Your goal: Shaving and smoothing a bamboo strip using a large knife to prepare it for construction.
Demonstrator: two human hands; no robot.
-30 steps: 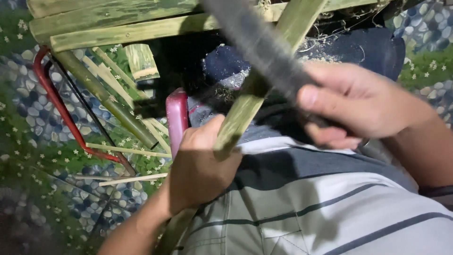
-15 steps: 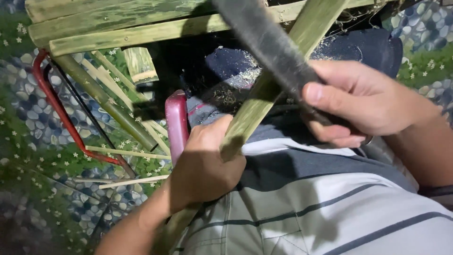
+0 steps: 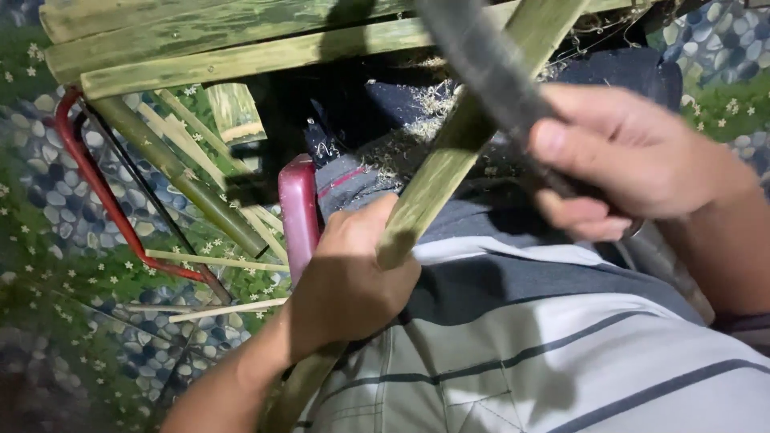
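left hand (image 3: 349, 281) closing fully around green bamboo strip (image 3: 449, 160), slanting across lap. right hand (image 3: 634, 160) gripping dark curved blade (image 3: 481, 64) laid on strip's upper part. judging: keeping left fingers below the edge, paring away from body.

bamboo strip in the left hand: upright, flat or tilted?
Tilted. The bamboo strip runs diagonally from the left hand at the lap up to the top right, crossing under the dark blade held by the right hand.
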